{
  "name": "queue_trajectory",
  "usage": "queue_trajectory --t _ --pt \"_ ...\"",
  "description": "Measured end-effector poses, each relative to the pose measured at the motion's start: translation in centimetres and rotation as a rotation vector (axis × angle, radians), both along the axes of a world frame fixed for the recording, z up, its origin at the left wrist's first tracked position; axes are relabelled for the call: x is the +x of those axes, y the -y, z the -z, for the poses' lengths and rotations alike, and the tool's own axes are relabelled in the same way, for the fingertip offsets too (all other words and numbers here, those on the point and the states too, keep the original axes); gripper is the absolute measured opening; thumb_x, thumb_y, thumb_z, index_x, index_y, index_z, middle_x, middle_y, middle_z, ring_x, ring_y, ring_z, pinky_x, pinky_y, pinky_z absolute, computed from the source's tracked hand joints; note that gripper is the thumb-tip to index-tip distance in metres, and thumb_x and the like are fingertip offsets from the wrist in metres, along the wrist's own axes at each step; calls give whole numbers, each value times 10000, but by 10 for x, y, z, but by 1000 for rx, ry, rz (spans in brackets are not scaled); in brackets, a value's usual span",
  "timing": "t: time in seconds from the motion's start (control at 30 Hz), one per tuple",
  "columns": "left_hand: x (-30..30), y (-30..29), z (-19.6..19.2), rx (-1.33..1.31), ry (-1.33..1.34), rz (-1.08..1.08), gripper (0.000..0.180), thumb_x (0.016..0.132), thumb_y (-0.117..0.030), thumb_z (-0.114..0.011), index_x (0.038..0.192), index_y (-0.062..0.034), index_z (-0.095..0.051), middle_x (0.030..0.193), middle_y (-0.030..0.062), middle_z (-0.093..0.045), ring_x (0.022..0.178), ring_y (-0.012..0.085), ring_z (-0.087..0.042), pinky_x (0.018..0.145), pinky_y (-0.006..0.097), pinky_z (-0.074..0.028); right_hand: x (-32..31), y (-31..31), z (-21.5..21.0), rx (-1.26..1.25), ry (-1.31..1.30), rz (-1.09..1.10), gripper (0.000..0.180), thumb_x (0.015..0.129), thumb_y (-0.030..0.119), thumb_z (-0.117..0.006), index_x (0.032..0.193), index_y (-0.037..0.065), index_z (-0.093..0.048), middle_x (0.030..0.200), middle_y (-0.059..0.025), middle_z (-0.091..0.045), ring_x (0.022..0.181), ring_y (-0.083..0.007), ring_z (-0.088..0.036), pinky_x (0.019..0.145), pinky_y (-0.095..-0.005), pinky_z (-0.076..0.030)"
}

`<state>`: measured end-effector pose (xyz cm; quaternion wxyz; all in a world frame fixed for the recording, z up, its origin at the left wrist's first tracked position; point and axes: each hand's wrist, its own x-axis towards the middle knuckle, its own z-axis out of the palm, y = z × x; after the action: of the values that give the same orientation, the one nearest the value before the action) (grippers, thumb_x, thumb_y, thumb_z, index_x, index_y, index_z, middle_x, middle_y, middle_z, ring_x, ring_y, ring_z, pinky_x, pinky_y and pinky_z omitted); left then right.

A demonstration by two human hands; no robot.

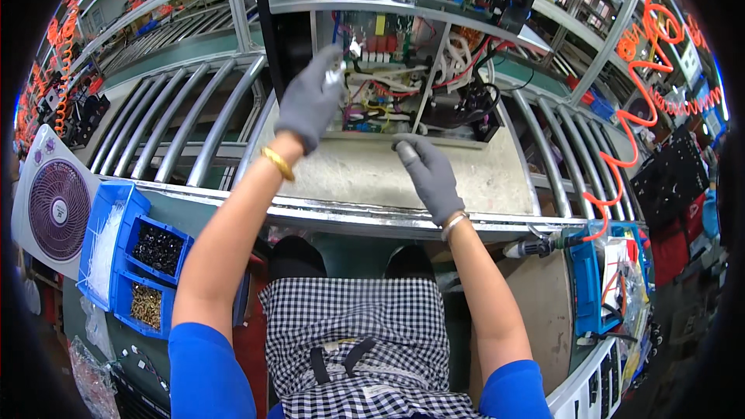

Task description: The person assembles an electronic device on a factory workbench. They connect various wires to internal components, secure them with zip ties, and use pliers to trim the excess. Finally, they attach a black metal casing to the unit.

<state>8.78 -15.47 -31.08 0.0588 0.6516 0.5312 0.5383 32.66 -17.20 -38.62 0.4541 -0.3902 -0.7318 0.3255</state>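
Observation:
In front of me an open metal equipment case [388, 138] stands upright, its circuit boards and wire bundles [388, 81] exposed. My left hand [310, 101], in a grey glove, is raised at the case's left front. A small white item [334, 76] shows at its closed fingers, too blurred to name. My right hand [431, 177], also gloved in grey, is at the lower front edge of the case. Its fingers point toward that edge with nothing seen in them; whether they touch it is unclear. The case rests on a pale board [357, 178].
Metal rollers run left [186, 124] and right [555, 151] of the board. Blue bins [159, 248] of screws and a purple fan [58, 209] are at left. A power screwdriver [535, 247], a blue crate [590, 295] and an orange coiled hose [621, 132] are at right.

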Motion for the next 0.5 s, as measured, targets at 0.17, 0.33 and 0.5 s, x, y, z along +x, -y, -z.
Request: queue_trajectory --t 0.17,0.33,0.5 --pt "-15 -57 -13 -15 -227 40 448 995 -195 -577 1434 -134 -510 1213 117 -682 1060 174 -653 952 299 -486 13 -32 85 -76 47 66 310 982 320 -580 1111 66 -703 1040 -144 -709 930 -304 -667 838 -363 -513" --pt "-27 -90 -17 17 170 367 287 986 -246 -660 1248 -132 -687 1012 -34 -704 920 26 -594 804 198 -484 12 -39 89 -111 49 74 305 971 310 -586 1095 60 -709 1026 -142 -706 952 -285 -668 849 -357 -508" --pt "-8 -89 -25 -94 312 345 222 1026 -233 -573 1194 -115 -654 683 -60 -559 491 26 -407 400 207 -299 13 -38 89 -140 38 80 313 969 324 -585 1078 64 -719 1024 -136 -709 935 -290 -668 838 -355 -512"
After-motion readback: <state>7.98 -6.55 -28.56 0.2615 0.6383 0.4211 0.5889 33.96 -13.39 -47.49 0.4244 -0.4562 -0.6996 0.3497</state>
